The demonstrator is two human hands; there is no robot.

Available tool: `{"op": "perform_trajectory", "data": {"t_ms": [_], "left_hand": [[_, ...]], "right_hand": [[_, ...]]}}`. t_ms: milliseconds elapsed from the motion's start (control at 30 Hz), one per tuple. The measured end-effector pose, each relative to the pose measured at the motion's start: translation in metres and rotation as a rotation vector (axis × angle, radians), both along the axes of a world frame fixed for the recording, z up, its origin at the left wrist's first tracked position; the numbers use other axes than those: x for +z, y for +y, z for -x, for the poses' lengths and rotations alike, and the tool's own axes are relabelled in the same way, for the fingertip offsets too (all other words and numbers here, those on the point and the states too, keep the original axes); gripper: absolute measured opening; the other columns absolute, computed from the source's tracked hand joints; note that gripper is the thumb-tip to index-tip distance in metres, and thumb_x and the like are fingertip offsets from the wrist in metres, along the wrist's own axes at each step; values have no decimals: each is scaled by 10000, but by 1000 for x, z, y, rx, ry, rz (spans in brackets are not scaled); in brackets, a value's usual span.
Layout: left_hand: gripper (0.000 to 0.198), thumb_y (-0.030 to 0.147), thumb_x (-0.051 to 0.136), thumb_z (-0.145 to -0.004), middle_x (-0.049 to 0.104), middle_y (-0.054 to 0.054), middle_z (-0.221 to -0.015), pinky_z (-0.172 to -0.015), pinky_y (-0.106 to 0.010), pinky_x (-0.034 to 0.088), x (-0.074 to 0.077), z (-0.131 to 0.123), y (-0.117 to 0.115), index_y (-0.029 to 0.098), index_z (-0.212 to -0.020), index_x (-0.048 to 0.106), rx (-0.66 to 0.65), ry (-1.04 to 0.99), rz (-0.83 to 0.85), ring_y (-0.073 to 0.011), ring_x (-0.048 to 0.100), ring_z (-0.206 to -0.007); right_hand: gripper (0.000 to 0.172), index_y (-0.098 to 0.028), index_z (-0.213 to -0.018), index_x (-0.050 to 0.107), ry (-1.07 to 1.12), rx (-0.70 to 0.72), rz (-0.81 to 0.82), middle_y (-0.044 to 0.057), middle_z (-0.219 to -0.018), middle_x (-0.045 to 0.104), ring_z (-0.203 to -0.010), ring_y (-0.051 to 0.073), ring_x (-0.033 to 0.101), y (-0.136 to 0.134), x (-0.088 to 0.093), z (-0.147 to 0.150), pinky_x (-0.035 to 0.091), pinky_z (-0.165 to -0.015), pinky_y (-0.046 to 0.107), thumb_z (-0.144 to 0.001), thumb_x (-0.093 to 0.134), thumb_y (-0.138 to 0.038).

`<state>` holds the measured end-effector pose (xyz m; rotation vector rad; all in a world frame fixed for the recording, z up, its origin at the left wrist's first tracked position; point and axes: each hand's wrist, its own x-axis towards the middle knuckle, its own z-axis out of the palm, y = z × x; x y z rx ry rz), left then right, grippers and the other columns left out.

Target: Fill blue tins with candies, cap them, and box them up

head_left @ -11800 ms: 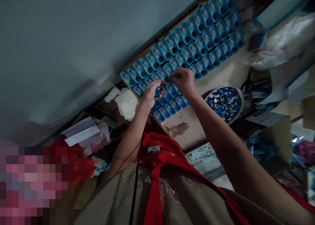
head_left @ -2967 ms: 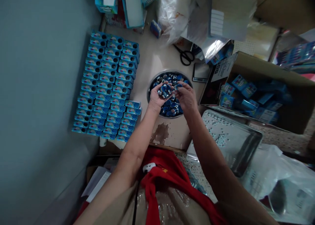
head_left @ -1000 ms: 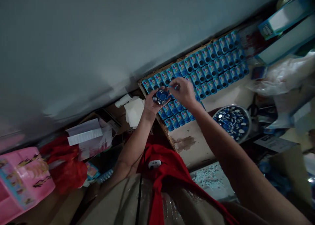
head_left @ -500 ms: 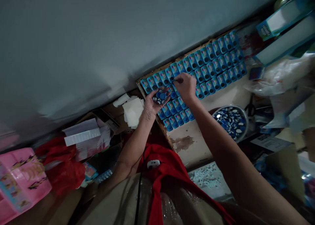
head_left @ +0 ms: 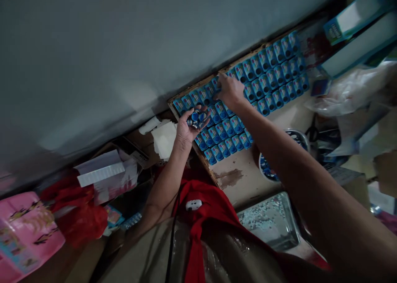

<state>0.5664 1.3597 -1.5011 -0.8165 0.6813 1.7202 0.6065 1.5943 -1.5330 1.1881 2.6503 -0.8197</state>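
My left hand is palm up and cupped around a small pile of round blue discs with pale edges. It hovers over the left end of a board covered with rows of small blue packs, each with a round spot at its lower end. Over the top row, my right hand reaches down onto the packs with thumb and forefinger apart. Its other fingers are partly hidden, and I see no disc in it. Packs in the lower left rows show bright blue circles; many toward the right show dark ones.
My right forearm partly covers a round bowl of discs. Nearer me is a metal tray with small pale pieces. White paper lies left of the board, a pink plastic item far left. Clear plastic and cartons crowd the right.
My right hand has moved up to the top row; the dark disc it pinched earlier no longer shows. My left hand has stayed cupped under its discs. The view has shifted slightly.
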Motion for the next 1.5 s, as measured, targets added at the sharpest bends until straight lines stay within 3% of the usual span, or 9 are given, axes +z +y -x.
{"op": "perform_trajectory", "data": {"t_ms": [167,300,400,600,833,1033,1267,1367,1500], "left_hand": [[216,231,595,-1045,877,-75,-999,-1064,-408,678,1,-2,-1,185,-1041,806,-17,-1,4,-228,860,-1012],[238,219,585,-1055,830,-24,-815,-972,-335,696,0,-6,6,177,-1025,816,-48,-33,37,-162,798,-731],[255,211,571,-1057,819,-18,-786,-1000,-355,694,0,-11,8,178,-1025,821,-71,-68,71,-171,803,-740],[266,248,624,-1024,882,-90,-1079,-1162,-499,636,5,-9,-4,197,-1183,831,-6,-36,91,-298,826,-1226],[280,293,700,-1008,874,-95,-1203,-1187,-533,625,5,6,-12,211,-1253,806,10,-3,76,-324,810,-1280],[210,259,642,-1015,876,-97,-1167,-1175,-509,628,6,6,-14,200,-1140,801,18,-22,46,-309,807,-1281],[117,216,652,-1021,839,-42,-900,-1063,-447,666,-1,0,-19,201,-1031,767,4,-58,126,-243,850,-1001],[123,205,706,-993,749,11,-731,-897,-332,670,-8,-7,-17,212,-870,711,-30,-81,219,-170,781,-731],[196,215,694,-992,688,13,-675,-735,-273,616,-9,-18,-18,196,-798,675,-104,-124,219,-134,675,-587]], "right_hand": [[87,-264,-1053,799,287,296,27,57,-1027,759,-944,247,684,-54,37,-42,569,-900,390,-972,770,-274],[111,-270,-985,831,393,447,92,79,-1112,763,-1031,257,708,-86,41,-71,565,-941,397,-974,730,-224],[158,-269,-898,814,427,396,136,70,-1057,760,-1010,246,721,-92,36,-76,581,-939,386,-961,693,-190],[131,-222,-913,793,256,88,58,73,-978,783,-907,247,733,-70,26,-48,589,-884,382,-887,691,-143],[109,-216,-956,772,-183,131,-83,116,-1063,807,-1030,331,749,-49,15,10,573,-910,441,-862,819,-187],[209,-247,-976,732,-148,82,-66,107,-955,759,-1025,361,738,-35,12,23,576,-890,479,-951,828,-431],[124,-246,-1083,790,184,426,-17,91,-1113,762,-1023,287,697,-89,52,-21,532,-933,429,-1010,691,-261],[167,-262,-1086,828,276,593,11,90,-1128,754,-1058,284,669,-117,53,-43,500,-957,434,-1037,669,-258],[223,-235,-1006,828,284,646,58,108,-1113,750,-1070,285,648,-129,44,-61,495,-984,434,-1055,611,-212]]}}
